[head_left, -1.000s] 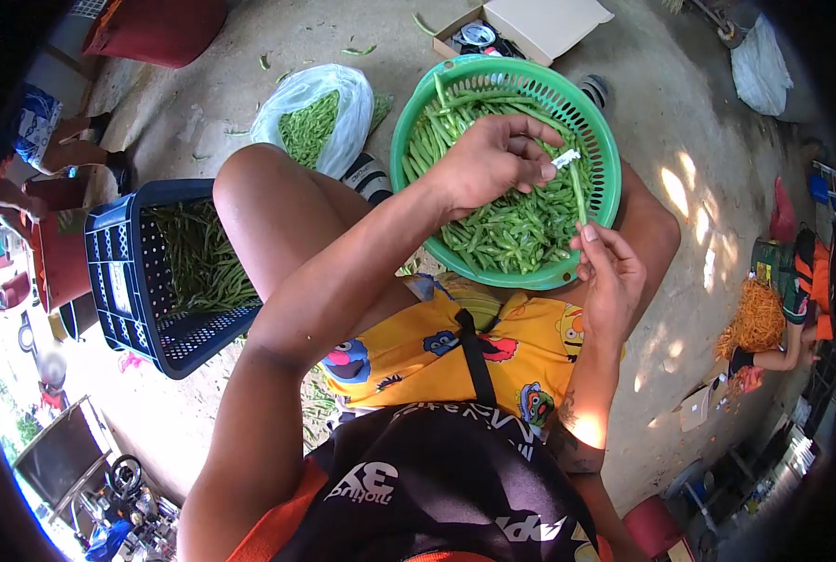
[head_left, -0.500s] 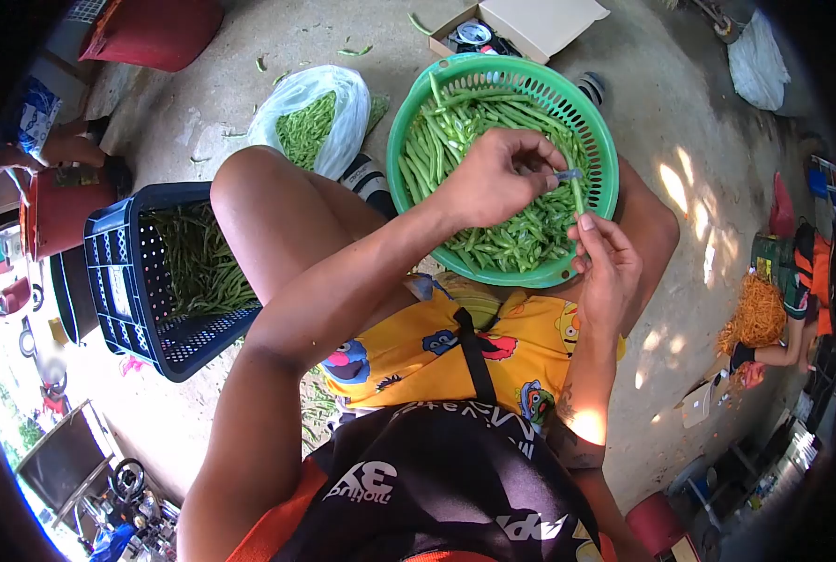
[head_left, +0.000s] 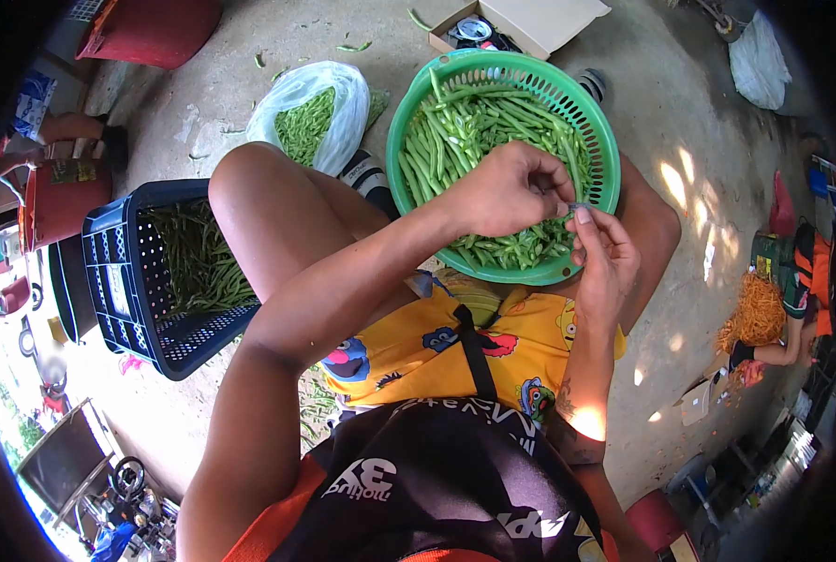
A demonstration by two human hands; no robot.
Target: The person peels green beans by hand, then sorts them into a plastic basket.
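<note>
A green plastic basket (head_left: 608, 140) rests between my legs, full of whole and sliced green beans (head_left: 521, 108). Over its right side, my left hand (head_left: 521, 192) pinches a small grey-blue blade-like tool (head_left: 579, 205). Its tip meets the fingers of my right hand (head_left: 607, 248), closed in a pinch at the basket's near right rim. The bean in the right hand is mostly hidden behind the fingertips.
A clear plastic bag (head_left: 350, 103) of shredded beans stands beyond my left knee. At left, a dark blue crate (head_left: 123, 281) holds long beans. An open cardboard box (head_left: 554, 23) lies behind the basket. A person's arm (head_left: 778, 356) is at far right near an orange pile (head_left: 753, 314).
My left hand has moved slightly down and right, bringing the blade-like tool to the fingertips of my right hand. The length of bean seen earlier above those fingertips is now mostly hidden.
</note>
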